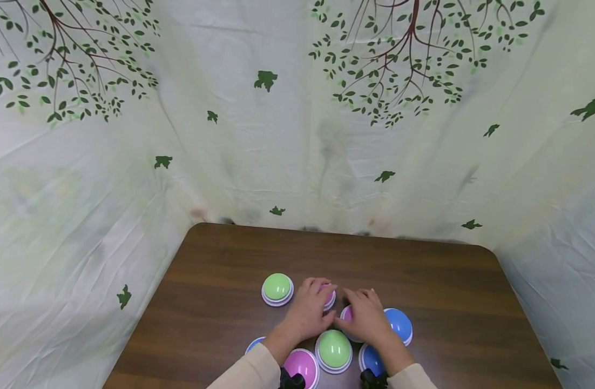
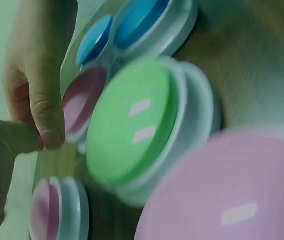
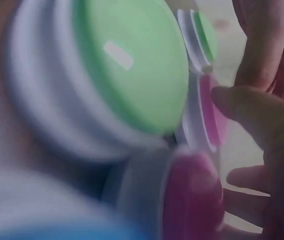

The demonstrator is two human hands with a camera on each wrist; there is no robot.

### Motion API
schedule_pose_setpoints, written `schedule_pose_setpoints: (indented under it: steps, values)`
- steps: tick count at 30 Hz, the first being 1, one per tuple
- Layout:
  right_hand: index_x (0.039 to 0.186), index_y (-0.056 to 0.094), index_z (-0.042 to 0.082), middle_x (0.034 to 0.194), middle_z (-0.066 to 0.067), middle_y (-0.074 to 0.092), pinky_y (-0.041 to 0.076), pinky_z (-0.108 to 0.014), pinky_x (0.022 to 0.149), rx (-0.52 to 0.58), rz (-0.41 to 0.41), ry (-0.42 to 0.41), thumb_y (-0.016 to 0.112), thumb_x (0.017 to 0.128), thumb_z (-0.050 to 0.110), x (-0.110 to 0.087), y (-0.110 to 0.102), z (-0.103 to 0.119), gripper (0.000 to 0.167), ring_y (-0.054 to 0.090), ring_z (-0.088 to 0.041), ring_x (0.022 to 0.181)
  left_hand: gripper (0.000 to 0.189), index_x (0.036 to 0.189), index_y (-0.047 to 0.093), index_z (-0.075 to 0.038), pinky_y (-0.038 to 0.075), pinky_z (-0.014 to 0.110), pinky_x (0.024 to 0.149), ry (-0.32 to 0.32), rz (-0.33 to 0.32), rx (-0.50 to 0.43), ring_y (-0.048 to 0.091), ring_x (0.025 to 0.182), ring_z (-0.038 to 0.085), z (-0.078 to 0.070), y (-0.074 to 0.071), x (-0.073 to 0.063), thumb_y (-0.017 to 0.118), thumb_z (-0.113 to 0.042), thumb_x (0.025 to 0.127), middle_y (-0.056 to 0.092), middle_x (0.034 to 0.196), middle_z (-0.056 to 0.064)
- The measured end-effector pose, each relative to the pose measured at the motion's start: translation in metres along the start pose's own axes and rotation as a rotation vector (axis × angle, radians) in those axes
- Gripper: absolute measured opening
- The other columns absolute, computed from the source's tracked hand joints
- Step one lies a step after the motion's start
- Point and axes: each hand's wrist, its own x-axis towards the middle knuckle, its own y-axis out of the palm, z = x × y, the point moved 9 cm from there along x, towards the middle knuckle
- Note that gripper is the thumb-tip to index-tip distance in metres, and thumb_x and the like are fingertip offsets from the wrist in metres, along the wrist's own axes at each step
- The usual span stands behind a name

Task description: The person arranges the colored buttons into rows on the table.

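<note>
Several domed push buttons with white round bases stand on the table. My left hand (image 1: 309, 309) reaches over a pink button (image 1: 330, 299) at the back, partly covering it, fingers loosely bent. Over a second pink button (image 1: 346, 314) is my right hand (image 1: 366, 320), its fingers spread beside that dome in the right wrist view. The thumb tips come close together above a green button (image 2: 131, 122). Neither hand grips anything. A blue button (image 1: 398, 323) lies just right of the right hand.
A green button (image 1: 276, 287) stands at the back left. Nearer me are a pink button (image 1: 302, 365) and two blue buttons, one (image 1: 372, 360) under the right forearm, another (image 1: 255, 343) beside the left sleeve. The brown table (image 1: 453, 302) meets a leaf-printed cloth (image 1: 288, 151) behind.
</note>
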Motion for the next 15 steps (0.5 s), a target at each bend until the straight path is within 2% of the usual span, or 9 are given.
schedule_pose_setpoints:
  steps: [3,5,10,13,15]
  values:
    - [0.126,0.068,0.006,0.116,-0.012,0.074,0.039,-0.069,0.107,-0.004,-0.043,-0.017,0.083,0.073,0.045,-0.018,-0.015,-0.007,0.067,0.060,-0.041,0.113,0.050,0.130,0.066,-0.015,0.050,0.033,0.101,0.066,0.047,-0.057,0.059,0.113,0.020,-0.025,0.004,0.001,0.076,-0.035,0.085,0.066,0.120,0.002]
    - [0.127,0.067,0.006,0.118,-0.012,0.073,0.038,-0.071,0.107,-0.007,-0.045,-0.014,0.084,0.071,0.042,-0.028,-0.021,-0.012,0.069,0.059,-0.042,0.114,0.051,0.131,0.065,-0.013,0.050,0.029,0.100,0.069,0.114,-0.090,0.061,0.110,0.017,-0.037,0.010,0.000,0.075,-0.035,0.086,0.067,0.118,0.002]
    - [0.130,0.065,0.005,0.120,-0.014,0.071,0.036,-0.072,0.108,-0.030,-0.007,0.020,0.085,0.066,0.039,-0.044,-0.020,-0.023,0.075,0.057,-0.043,0.116,0.067,0.138,0.058,-0.009,0.051,0.028,0.101,0.002,0.236,-0.098,0.063,0.111,0.019,-0.050,0.024,-0.005,0.077,-0.041,0.082,0.066,0.122,0.005]
    - [0.130,0.065,0.004,0.117,-0.015,0.071,0.036,-0.072,0.108,-0.044,-0.018,0.030,0.087,0.064,0.038,-0.047,-0.018,-0.026,0.077,0.057,-0.043,0.116,0.077,0.141,0.055,-0.006,0.052,0.029,0.100,-0.047,0.248,-0.085,0.064,0.110,0.021,-0.054,0.028,-0.006,0.082,-0.041,0.077,0.064,0.122,0.008]
    - [0.128,0.066,0.004,0.115,-0.015,0.072,0.037,-0.072,0.107,-0.052,-0.046,0.028,0.088,0.062,0.037,-0.049,-0.017,-0.026,0.078,0.057,-0.044,0.115,0.081,0.141,0.055,-0.004,0.053,0.030,0.099,-0.077,0.233,-0.086,0.064,0.109,0.023,-0.056,0.030,-0.005,0.085,-0.037,0.073,0.064,0.121,0.010]
